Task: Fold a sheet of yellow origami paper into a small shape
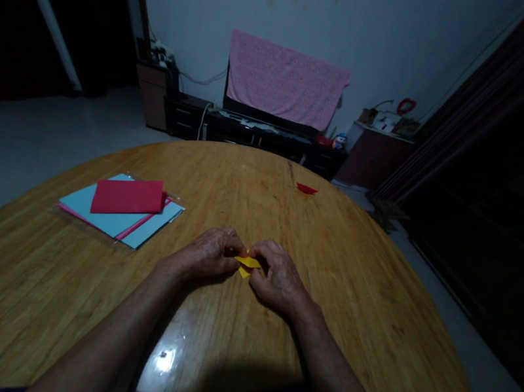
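A small folded piece of yellow paper (248, 262) is held between my two hands, just above the middle of the wooden table. My left hand (213, 251) pinches its left side between thumb and fingers. On the opposite side, my right hand (277, 277) grips the paper in the same way, fingers curled and thumb below. The fingers cover the paper's ends, so only its middle folds and a lower point show.
On the round wooden table (343, 341), a folded red sheet (127, 196) lies on a plastic-wrapped stack of light blue paper (87, 201) at left. A small red folded paper boat (307, 189) sits near the far edge. Beyond stands a television under a pink cloth (285, 80).
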### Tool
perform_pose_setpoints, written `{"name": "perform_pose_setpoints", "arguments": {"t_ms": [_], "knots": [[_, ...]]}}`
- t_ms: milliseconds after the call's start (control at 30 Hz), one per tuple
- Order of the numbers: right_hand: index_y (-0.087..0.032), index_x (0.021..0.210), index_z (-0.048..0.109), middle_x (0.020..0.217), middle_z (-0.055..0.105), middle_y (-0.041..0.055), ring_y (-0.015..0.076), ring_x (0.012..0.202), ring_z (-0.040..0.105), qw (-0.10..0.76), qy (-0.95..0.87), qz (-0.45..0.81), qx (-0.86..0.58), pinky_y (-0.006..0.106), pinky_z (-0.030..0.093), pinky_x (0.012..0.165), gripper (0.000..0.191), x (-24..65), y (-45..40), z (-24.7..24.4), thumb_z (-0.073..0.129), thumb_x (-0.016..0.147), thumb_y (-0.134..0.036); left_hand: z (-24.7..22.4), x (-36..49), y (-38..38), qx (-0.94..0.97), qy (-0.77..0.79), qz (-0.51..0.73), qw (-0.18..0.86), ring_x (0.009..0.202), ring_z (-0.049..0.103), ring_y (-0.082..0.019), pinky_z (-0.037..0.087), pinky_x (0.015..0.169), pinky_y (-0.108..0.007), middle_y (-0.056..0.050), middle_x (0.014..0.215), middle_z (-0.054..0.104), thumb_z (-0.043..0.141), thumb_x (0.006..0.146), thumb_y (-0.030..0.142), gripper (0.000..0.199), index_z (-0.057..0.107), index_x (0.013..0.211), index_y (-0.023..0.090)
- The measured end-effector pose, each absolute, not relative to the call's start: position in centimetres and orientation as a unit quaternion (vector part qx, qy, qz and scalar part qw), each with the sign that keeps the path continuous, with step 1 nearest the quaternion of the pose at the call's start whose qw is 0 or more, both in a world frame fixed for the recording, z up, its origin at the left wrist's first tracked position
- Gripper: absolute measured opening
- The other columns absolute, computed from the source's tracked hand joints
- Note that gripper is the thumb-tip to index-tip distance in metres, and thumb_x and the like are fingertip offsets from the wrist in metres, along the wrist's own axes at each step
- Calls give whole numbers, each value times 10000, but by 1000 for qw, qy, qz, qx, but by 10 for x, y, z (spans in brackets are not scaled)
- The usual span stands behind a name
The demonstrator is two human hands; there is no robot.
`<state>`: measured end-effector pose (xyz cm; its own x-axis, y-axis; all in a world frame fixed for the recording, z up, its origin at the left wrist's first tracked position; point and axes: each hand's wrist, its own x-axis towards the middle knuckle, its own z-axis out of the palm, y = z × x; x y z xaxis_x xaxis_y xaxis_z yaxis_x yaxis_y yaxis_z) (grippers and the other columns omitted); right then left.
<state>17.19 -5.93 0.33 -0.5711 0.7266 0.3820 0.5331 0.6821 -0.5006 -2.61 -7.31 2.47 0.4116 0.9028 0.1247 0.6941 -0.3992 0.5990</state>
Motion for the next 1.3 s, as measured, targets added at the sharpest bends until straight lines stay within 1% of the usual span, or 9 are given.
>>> {"name": "perform_pose_setpoints", "arguments": {"t_ms": [200, 333, 467, 633, 800, 1000, 1300], "knots": [[-217, 924, 564, 925, 565, 28, 182, 906, 505, 278, -878, 174, -348, 316, 400, 823, 291, 173, -60, 7, 510, 678, -70, 29, -26, -74, 798, 499, 213, 263, 772, 545, -140, 426, 708, -258, -21, 870, 600, 594, 719, 194, 217, 694, 911, 201], [-215, 925, 573, 925, 563, 32, 182, 902, 509, 269, -879, 181, -349, 318, 405, 820, 272, 175, -59, 9, 511, 695, -83, 29, -29, -74, 799, 475, 218, 298, 797, 553, -138, 430, 724, -252, -14, 890, 607, 614, 748, 260, 213, 700, 939, 220], [-211, 911, 580, 929, 568, 34, 181, 905, 514, 270, -881, 188, -340, 317, 412, 820, 264, 176, -59, 9, 512, 695, -76, 31, -31, -74, 808, 440, 220, 323, 821, 558, -131, 429, 736, -239, -9, 905, 607, 583, 805, 328, 202, 712, 932, 238], [-209, 914, 604, 943, 579, 35, 177, 916, 526, 281, -878, 208, -328, 320, 425, 824, 280, 177, -58, 9, 512, 692, -66, 30, -29, -74, 807, 455, 209, 312, 809, 554, -129, 427, 730, -243, -4, 915, 599, 605, 783, 305, 180, 722, 905, 244], [-219, 929, 640, 970, 588, 40, 179, 929, 543, 290, -871, 229, -325, 331, 439, 826, 297, 177, -58, 7, 519, 700, -74, 29, -27, -74, 808, 475, 195, 289, 835, 554, -145, 425, 745, -258, -12, 899, 591, 608, 762, 269, 194, 720, 919, 243], [-216, 941, 652, 979, 595, 42, 178, 939, 548, 295, -869, 228, -324, 335, 444, 842, 293, 177, -56, 5, 533, 706, -87, 29, -25, -73, 818, 483, 180, 255, 857, 555, -157, 421, 763, -270, -14, 900, 594, 599, 767, 280, 205, 713, 934, 249], [-215, 953, 662, 991, 601, 43, 179, 942, 554, 286, -871, 222, -333, 339, 445, 847, 299, 177, -56, 5, 544, 706, -95, 31, -23, -74, 823, 496, 157, 228, 840, 554, -155, 420, 755, -265, -12, 894, 597, 585, 760, 278, 232, 701, 960, 252]]}}
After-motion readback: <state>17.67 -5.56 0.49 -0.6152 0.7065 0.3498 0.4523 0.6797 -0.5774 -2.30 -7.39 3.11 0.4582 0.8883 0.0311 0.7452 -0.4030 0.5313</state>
